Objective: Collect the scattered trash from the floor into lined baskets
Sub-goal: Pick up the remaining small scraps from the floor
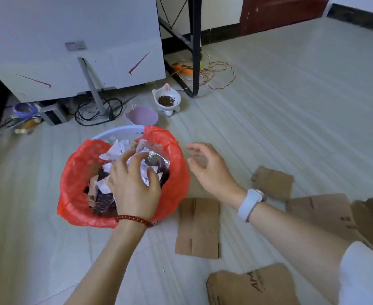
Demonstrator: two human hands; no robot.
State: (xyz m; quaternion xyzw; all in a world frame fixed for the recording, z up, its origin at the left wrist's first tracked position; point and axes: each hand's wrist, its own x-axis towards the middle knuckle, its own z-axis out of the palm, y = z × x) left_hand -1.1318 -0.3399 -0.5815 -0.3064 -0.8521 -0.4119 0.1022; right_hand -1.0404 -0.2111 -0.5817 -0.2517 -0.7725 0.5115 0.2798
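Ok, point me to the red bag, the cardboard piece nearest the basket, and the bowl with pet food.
red bag (76,170): head view, left side of the liner.
cardboard piece (198,227): head view, middle of the flat panel.
pet food bowl (174,95): head view, white rim.

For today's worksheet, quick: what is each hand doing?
Left hand: fingers curled, pressing the trash in the basket.
Right hand: open, holding nothing.

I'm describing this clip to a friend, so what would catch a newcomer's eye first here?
The red bag liner over the pale blue basket, left of centre, stuffed with paper and wrappers, stands out most; the left hand presses into that trash while the right hand hovers open beside it. Next, brown cardboard pieces lie scattered on the floor to the right.
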